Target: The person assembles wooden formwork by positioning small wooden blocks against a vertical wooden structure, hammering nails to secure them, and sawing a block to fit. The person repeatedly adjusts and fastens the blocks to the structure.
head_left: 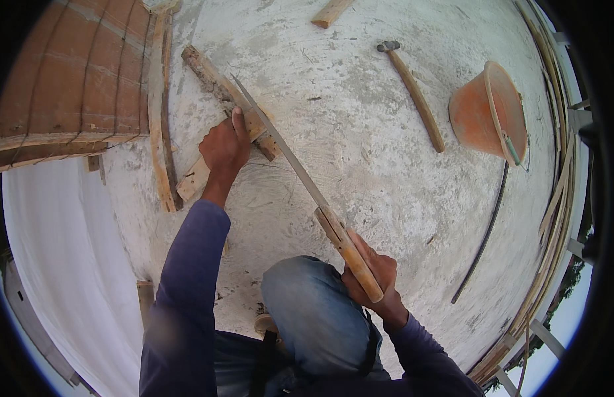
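Right hand (373,274) wrapped tight around the wooden handle of a long blade (280,142), likely a machete; the thin edge blurs against the pale floor. Blade runs up-left, its fore part lying across a rough wooden batten (211,76) on the concrete slab (360,152). Left hand (225,145) presses down on that batten, fingers curled over it, thumb up beside the blade. Second batten (191,180) sticks out beneath the hand. Hammer (413,92) and tipped orange bucket (489,112) lie well apart to the right. Brick wall (75,73) upper left.
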Motion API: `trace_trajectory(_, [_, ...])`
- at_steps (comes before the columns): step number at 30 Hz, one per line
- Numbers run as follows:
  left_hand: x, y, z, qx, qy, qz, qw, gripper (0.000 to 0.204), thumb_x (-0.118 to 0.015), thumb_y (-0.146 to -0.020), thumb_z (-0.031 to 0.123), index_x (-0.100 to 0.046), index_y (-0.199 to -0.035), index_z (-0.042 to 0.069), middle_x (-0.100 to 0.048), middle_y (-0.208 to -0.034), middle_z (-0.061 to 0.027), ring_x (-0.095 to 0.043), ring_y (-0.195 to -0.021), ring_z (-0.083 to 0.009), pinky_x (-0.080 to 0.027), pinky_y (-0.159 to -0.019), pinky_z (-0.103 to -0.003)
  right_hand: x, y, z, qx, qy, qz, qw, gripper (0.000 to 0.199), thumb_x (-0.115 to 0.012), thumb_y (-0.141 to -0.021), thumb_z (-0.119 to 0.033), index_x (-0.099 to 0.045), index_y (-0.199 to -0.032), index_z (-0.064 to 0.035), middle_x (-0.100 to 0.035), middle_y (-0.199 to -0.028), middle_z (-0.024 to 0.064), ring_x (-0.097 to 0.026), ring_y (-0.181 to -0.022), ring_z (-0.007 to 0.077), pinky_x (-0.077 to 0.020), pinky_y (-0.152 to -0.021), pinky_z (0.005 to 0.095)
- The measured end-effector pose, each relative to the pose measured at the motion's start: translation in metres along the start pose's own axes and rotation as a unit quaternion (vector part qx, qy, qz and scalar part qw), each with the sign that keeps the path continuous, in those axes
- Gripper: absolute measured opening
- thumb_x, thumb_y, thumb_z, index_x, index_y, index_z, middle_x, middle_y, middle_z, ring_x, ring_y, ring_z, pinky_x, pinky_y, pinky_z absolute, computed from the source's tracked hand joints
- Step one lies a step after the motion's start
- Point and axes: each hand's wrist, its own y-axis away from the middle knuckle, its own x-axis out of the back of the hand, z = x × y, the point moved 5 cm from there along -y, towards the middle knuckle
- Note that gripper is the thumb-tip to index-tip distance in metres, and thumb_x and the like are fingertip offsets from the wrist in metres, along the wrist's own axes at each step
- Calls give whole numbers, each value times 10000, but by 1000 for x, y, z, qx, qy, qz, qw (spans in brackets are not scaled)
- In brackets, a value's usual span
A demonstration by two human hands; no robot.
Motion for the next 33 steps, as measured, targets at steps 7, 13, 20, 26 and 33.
trace_trajectory(7, [2, 2, 2, 9, 4, 4, 1000, 769, -231, -1117, 568, -787, -934, 70, -747, -873, -244, -728, -849, -445, -531, -780, -550, -60, -97, 41, 36, -118, -1, 992, 838, -725, -796, 1, -460, -1588, -70, -711, -1271, 236, -769, -840, 321, -588, -736, 361])
trace_trajectory(13, [4, -1, 6, -12, 20, 23, 999, 773, -229, -1115, 570, -786, -923, 69, -745, -859, -245, -725, -821, -444, -530, -765, -550, -2, -5, 10, -6, -37, 5, 999, 866, -723, -791, -11, -446, -1604, -118, -680, -1391, 182, -775, -958, 328, -615, -840, 343])
trace_trajectory(20, [1, 0, 3, 5, 4, -2, 1000, 772, -234, -1116, 566, -782, -942, 50, -745, -846, -242, -731, -824, -440, -530, -773, -555, -48, -85, 44, -2, -108, -27, 994, 852, -723, -814, -29, -428, -1612, -83, -751, -1083, 194, -751, -740, 299, -593, -698, 335])
trace_trajectory(26, [3, 3, 5, -6, 13, 32, 999, 761, -237, -1117, 559, -782, -930, 60, -748, -857, -239, -731, -859, -443, -528, -783, -550, -20, -13, 33, 7, -70, -6, 998, 836, -730, -802, -6, -457, -1590, -52, -749, -1151, 208, -780, -838, 297, -612, -773, 342])
trace_trajectory(33, [-4, 1, -1, 4, 1, 12, 1000, 751, -234, -1117, 557, -782, -924, 80, -751, -867, -232, -728, -861, -448, -528, -784, -547, -32, -83, 19, -46, -91, -53, 993, 819, -752, -793, -27, -478, -1565, -39, -747, -1028, 230, -762, -782, 349, -608, -740, 386])
